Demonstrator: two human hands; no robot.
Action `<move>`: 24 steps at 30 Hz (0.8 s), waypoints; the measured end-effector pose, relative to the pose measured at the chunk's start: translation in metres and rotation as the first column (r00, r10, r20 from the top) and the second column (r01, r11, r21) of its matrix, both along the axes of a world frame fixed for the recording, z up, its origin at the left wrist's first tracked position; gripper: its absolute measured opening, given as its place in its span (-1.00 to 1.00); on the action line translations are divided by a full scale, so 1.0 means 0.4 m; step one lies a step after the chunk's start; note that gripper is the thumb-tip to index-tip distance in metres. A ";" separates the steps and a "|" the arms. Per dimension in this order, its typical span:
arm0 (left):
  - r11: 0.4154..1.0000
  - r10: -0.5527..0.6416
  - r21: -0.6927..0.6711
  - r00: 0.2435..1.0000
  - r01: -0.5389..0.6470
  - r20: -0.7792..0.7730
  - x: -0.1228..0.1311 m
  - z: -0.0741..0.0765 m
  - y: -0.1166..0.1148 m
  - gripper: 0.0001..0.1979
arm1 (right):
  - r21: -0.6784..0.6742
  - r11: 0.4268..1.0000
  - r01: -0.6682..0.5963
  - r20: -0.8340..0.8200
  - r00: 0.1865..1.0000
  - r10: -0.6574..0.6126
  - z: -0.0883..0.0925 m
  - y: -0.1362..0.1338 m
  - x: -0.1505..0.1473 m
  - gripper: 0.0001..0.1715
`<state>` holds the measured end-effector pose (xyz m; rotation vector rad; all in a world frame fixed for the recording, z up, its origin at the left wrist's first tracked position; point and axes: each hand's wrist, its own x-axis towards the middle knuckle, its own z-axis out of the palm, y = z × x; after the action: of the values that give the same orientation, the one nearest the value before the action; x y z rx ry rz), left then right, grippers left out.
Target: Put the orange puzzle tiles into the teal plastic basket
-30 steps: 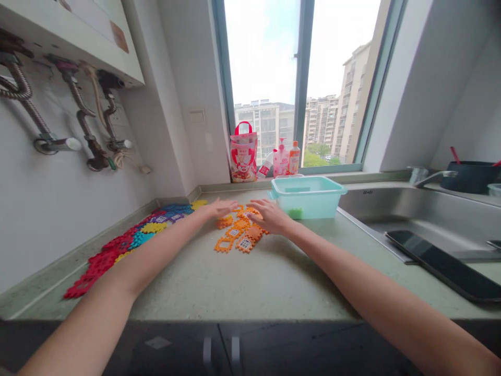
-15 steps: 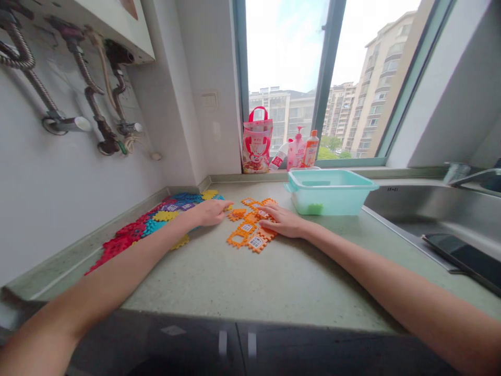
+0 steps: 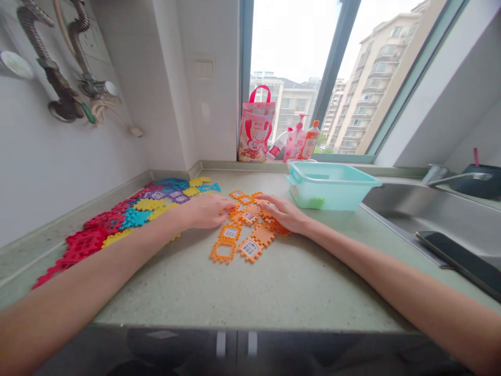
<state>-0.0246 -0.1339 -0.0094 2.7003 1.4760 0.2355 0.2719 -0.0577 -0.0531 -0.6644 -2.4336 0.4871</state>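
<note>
Orange interlocking plastic tiles, some with white window lattices, lie in a loose cluster mid-counter. At the cluster's left side, my left hand has its fingers closed around the edge of an orange tile; the fingertips are partly hidden. My right hand rests over the right part of the cluster, fingers stretched out and touching the tiles. Left of my left hand spreads a pile of similar tiles: red tiles, blue tiles, yellow tiles and purple tiles. My left forearm covers part of that pile.
A turquoise plastic tub with something green inside stands behind my right hand. To the right are a steel sink and a black phone-like slab on its edge. A pink bag and several bottles line the windowsill.
The view has tilted down and shifted. My left hand has moved from beside a yellow tile to the orange cluster. My right hand stays over the orange tiles, with more of them showing beneath it.
</note>
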 end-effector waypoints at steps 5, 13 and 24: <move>0.997 -0.058 0.057 0.995 0.054 0.082 -0.008 0.028 -0.015 -0.66 | 0.184 0.979 0.083 0.062 0.993 -0.096 0.041 0.024 0.051 -0.50; 0.825 -0.022 -0.555 0.986 0.110 0.164 0.012 0.075 -0.059 -0.67 | 0.150 0.988 0.049 0.230 0.970 -0.083 0.102 -0.015 0.081 -0.57; 0.926 0.124 -0.371 0.987 -0.078 0.102 -0.070 0.128 -0.012 -0.57 | 0.053 0.998 0.017 0.209 0.978 -0.027 0.043 0.033 0.071 -0.65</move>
<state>-0.0524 -0.1389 0.0417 2.2788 1.4579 0.1145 0.3004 -0.0447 -0.0358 -0.7536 -2.6229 0.3598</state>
